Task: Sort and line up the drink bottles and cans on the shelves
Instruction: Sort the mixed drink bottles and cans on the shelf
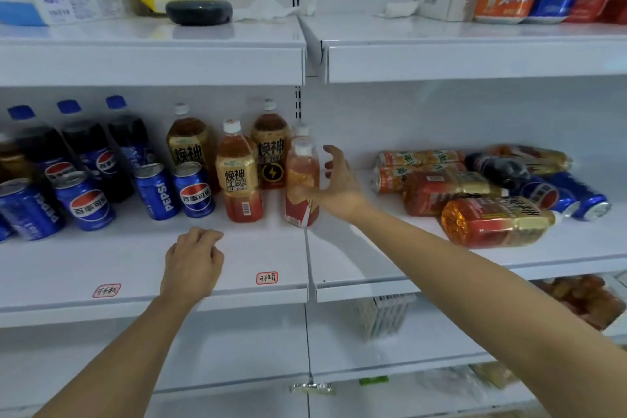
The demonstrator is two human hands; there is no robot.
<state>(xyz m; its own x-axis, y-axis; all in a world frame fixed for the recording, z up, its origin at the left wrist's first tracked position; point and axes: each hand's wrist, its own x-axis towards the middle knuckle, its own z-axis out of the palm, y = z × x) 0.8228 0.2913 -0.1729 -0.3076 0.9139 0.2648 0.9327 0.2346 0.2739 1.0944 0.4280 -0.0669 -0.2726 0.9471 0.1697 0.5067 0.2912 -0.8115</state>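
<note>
Left shelf (135,258): upright bottles, cans.
Right shelf (373,268): toppled bottles, cans.
Right hand (339,187): spread beside red bottle (302,187).
Left hand (193,261): curled, holding nothing.

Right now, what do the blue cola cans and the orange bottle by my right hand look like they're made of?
Blue cola cans: likely aluminium, glossy printed sides with bare silver rims and tops.
Orange bottle: probably clear plastic, since the liquid shows through it, with a white screw cap and a red label.

Middle shelf, left bay: upright blue Pepsi cans (193,193) before dark cola bottles (88,146); amber tea bottles (239,173) stand beside them. Right bay — orange cans (390,178) and more bottles (492,220) lie toppled in a heap.
</note>
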